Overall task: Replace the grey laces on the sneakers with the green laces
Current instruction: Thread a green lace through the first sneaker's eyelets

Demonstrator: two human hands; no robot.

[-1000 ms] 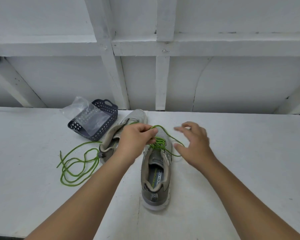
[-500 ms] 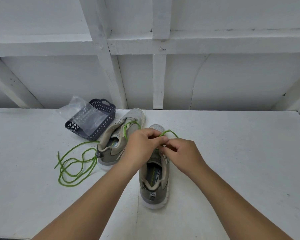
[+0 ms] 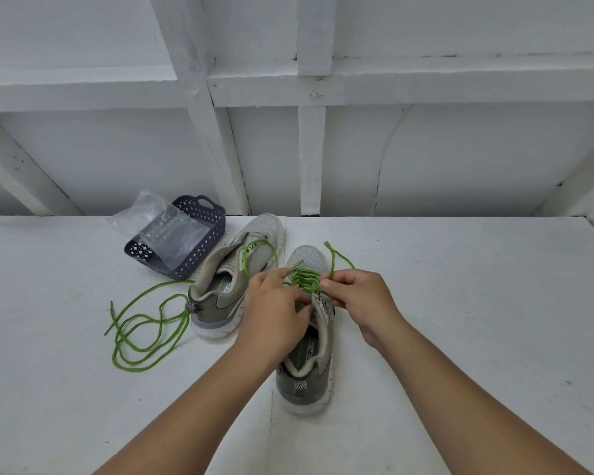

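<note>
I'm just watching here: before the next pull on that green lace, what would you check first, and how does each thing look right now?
1. Right hand grips its lace end: ok, the end sticks up past the fingers.
2. Left hand grips the other lace end: ok, it pinches a strand that loops back over the far sneaker.
3. Near sneaker upright on the table: ok.
4. Green lace crossings even: cannot tell, they are bunched.
5. Top eyelets filled: cannot tell, hands cover them.
6. Loose green lace apart from the near sneaker: ok.
</note>
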